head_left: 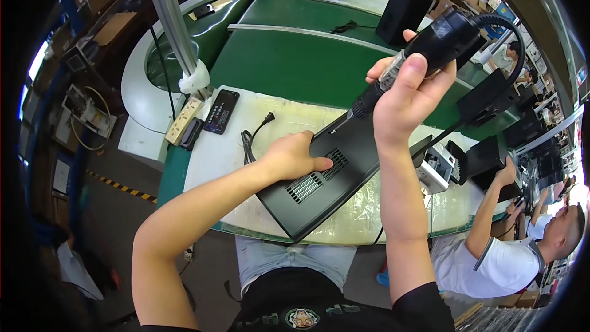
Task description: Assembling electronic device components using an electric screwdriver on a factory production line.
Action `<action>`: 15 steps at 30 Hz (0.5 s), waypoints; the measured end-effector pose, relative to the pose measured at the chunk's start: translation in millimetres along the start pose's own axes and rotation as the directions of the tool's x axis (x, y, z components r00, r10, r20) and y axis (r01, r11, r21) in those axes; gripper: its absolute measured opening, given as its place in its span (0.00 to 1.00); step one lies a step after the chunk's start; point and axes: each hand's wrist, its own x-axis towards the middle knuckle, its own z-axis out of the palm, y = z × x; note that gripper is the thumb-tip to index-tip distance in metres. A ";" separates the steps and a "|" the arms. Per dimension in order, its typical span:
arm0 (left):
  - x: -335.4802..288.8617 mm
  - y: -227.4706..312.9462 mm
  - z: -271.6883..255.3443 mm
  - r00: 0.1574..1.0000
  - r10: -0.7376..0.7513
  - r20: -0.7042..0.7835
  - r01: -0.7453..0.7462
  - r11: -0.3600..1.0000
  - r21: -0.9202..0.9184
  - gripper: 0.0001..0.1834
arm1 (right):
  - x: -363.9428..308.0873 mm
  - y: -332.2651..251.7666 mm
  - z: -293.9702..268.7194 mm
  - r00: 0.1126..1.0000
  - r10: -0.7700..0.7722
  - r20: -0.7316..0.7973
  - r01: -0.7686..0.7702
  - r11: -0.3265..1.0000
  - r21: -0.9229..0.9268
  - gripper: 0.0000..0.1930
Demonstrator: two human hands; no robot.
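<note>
Black casing [319,187]: flat metal housing with two vent grilles, lying on the desk [276,110] at the centre of our view. Its long axis runs from 7 o'clock, at the near rim, to 1 o'clock.

Electric screwdriver [424,55]: black-bodied, with a coiled lead at its top. It stands over the casing's far end, tilted, and its bit points down toward 7 o'clock at the casing's top face; we cannot tell whether the tip touches.

Right hand [405,95]: closed around the screwdriver's grip. It is up at 1 o'clock from the casing's middle and is the nearer hand to the bit's landing point.

Left hand [295,157]: laid on the casing's top face just beside the grilles, fingers curled, pressing rather than gripping.

Edges and room: one casing corner overhangs the desk's near rim at 6 o'clock. The padded white cover is bare to 9 o'clock as far as the coiled power cord [252,138].

Further out: a remote control [221,110] and a power strip [184,120] at 10 o'clock. A green conveyor [295,55] at 12 o'clock carries black speaker boxes [402,12]. A co-worker in a white shirt [491,264] is at 4 o'clock, well apart from us.
</note>
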 end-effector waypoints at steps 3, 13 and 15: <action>-0.8 0.9 0.7 1.000 -0.005 -0.019 0.005 1.000 0.000 0.33 | -5.1 9.2 5.6 0.999 0.006 0.031 -0.007 1.000 0.023 0.26; -5.3 4.8 -5.7 1.000 0.006 0.000 -0.006 0.999 -0.040 0.33 | -24.8 28.3 11.8 0.991 0.043 0.125 -0.046 0.999 0.020 0.27; -5.1 4.0 -5.5 1.000 0.007 -0.001 -0.007 1.000 -0.021 0.32 | -26.3 30.4 12.7 0.991 0.044 0.123 -0.045 0.999 0.005 0.27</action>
